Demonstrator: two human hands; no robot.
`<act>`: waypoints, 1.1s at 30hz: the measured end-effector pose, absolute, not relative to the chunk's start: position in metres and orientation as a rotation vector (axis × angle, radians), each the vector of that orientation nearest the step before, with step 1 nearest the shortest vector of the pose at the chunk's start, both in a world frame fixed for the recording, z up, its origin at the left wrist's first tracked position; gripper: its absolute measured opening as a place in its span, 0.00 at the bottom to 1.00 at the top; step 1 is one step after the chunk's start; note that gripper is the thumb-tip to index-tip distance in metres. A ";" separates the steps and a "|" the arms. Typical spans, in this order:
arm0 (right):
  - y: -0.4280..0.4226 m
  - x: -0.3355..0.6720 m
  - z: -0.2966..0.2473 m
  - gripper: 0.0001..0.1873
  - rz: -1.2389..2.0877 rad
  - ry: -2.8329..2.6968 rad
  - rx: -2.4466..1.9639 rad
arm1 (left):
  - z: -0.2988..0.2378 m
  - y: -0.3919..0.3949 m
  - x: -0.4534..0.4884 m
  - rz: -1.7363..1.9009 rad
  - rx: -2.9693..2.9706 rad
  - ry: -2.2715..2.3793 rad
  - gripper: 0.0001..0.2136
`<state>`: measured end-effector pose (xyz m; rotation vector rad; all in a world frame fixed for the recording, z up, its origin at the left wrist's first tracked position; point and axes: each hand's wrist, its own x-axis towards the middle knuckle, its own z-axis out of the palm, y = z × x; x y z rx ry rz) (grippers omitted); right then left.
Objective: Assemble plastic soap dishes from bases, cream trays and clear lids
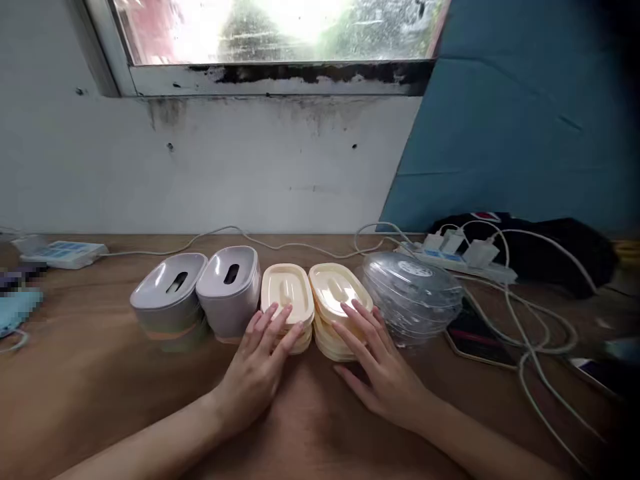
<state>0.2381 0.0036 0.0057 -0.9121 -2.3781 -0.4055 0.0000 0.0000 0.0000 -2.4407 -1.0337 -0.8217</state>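
In the lower middle of the frame, the left hand (260, 370) lies palm down on the wooden table (100, 393). Its fingers are straight and only slightly apart, and the tips rest on the near edge of the left cream stack (289, 288). The right hand (383, 370) lies just beside it, also flat, with its fingers loosely fanned. Their tips touch the top and near side of the right cream stack (330, 287). Neither hand grips anything.

The two cream stacks stand side by side at the centre of the frame, touching each other. They look like oval lids piled up, though the view is too soft to be sure. Left of them sit two grey containers (200, 293) with slotted tops, pressed together. To the right of the cream stacks is a pile of clear plastic lids (415, 297).

At the right of the frame, a white power strip (463, 261) with chargers trails cables across a phone (475, 337). A dark cloth (555, 250) lies behind them. Another power strip (63, 253) sits at the far left.
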 end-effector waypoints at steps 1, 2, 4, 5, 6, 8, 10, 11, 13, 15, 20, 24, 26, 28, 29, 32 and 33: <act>0.002 0.239 0.005 0.29 -0.415 -2.337 -0.925 | 0.002 -0.001 0.000 -0.849 -2.478 -0.953 0.24; 0.001 0.240 0.005 0.29 -0.412 -2.315 -0.916 | 0.005 -0.003 0.000 -0.860 -2.531 -0.873 0.24; -0.003 0.242 0.006 0.28 -0.369 -2.323 -0.831 | 0.010 -0.007 0.000 -0.828 -2.683 -0.718 0.23; -0.005 0.242 0.008 0.27 -0.333 -2.349 -0.740 | 0.013 -0.008 0.000 -0.781 -2.794 -0.613 0.22; -0.008 0.241 0.010 0.27 -0.280 -2.390 -0.622 | 0.016 -0.010 0.000 -0.708 -2.918 -0.521 0.21; -0.013 0.238 0.017 0.23 -0.112 -2.514 -0.425 | 0.020 -0.012 0.001 -0.525 -3.136 -0.432 0.17; -0.016 0.234 0.023 0.19 0.104 -2.635 -0.423 | 0.023 -0.013 0.001 -0.409 -3.245 -0.504 0.15; -0.017 0.232 0.025 0.18 0.200 -2.669 -0.500 | 0.023 -0.013 0.002 -0.390 -3.262 -0.570 0.14; -0.017 0.230 0.027 0.17 0.333 -2.695 -0.660 | 0.024 -0.013 0.002 -0.414 -3.258 -0.688 0.14; -0.016 0.231 0.027 0.17 0.395 -2.692 -0.725 | 0.024 -0.012 0.002 -0.453 -3.268 -0.737 0.14; -0.013 0.232 0.022 0.17 0.440 -2.659 -0.782 | 0.021 -0.009 0.002 -0.537 -3.296 -0.831 0.13; -0.003 0.229 0.019 0.16 0.418 -2.614 -0.799 | 0.017 -0.002 0.005 -0.588 -3.255 -0.965 0.13; 0.005 0.227 0.016 0.15 0.398 -2.582 -0.807 | 0.015 0.004 0.007 -0.606 -3.232 -0.999 0.13; 0.014 0.225 0.013 0.14 0.382 -2.551 -0.815 | 0.015 0.012 0.010 -0.625 -3.203 -1.019 0.12; 0.018 0.223 0.012 0.14 0.372 -2.539 -0.817 | 0.015 0.016 0.012 -0.630 -3.191 -1.025 0.12; 0.026 0.220 0.012 0.13 0.344 -2.525 -0.827 | 0.018 0.023 0.016 -0.613 -3.167 -1.033 0.11; 0.025 0.220 0.013 0.14 0.339 -2.527 -0.829 | 0.018 0.022 0.016 -0.604 -3.160 -1.031 0.11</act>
